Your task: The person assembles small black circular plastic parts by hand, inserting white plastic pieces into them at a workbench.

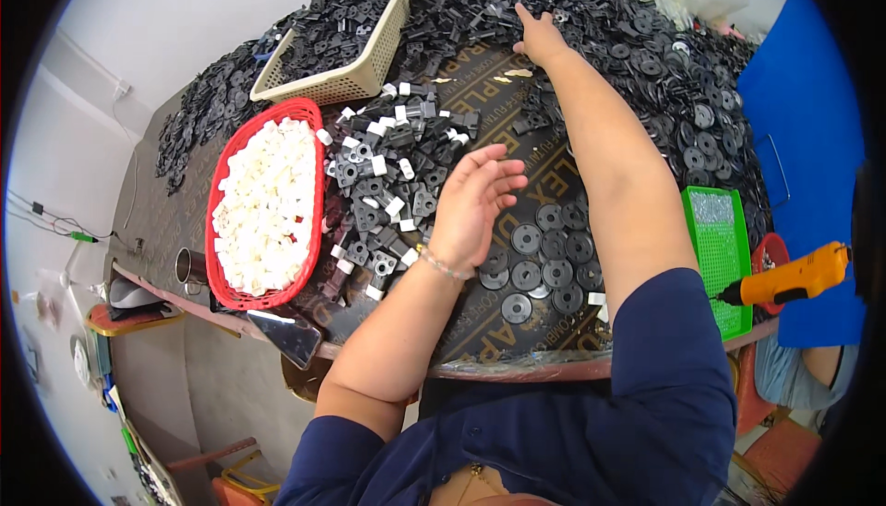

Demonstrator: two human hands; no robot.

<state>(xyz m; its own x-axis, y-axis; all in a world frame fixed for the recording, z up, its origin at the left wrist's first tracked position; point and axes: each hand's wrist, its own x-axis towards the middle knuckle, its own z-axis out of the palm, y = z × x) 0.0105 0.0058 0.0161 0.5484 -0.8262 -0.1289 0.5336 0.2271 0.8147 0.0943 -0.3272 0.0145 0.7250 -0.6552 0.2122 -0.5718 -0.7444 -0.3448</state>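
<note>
My left hand (pixel 472 206) hovers over the table with its fingers slightly spread and nothing in it. Beside it lies a heap of black plastic blocks fitted with white pieces (pixel 374 201). At the far side, my stretched-out right arm brings my right hand (pixel 543 40) to the edge of a big pile of small black plastic parts (pixel 489 3). Its fingers are extended and apart, and I see nothing held in them. Between my forearms, several black round discs (pixel 526 274) lie near the table's front edge.
A red basket (pixel 216 229) of white pieces stands at left, with a beige crate (pixel 392 44) of black parts behind it. More discs (pixel 701 118) are heaped at right. An orange electric screwdriver (pixel 798 273) lies by a green tray (pixel 736 317). A phone (pixel 288 336) rests at the front edge.
</note>
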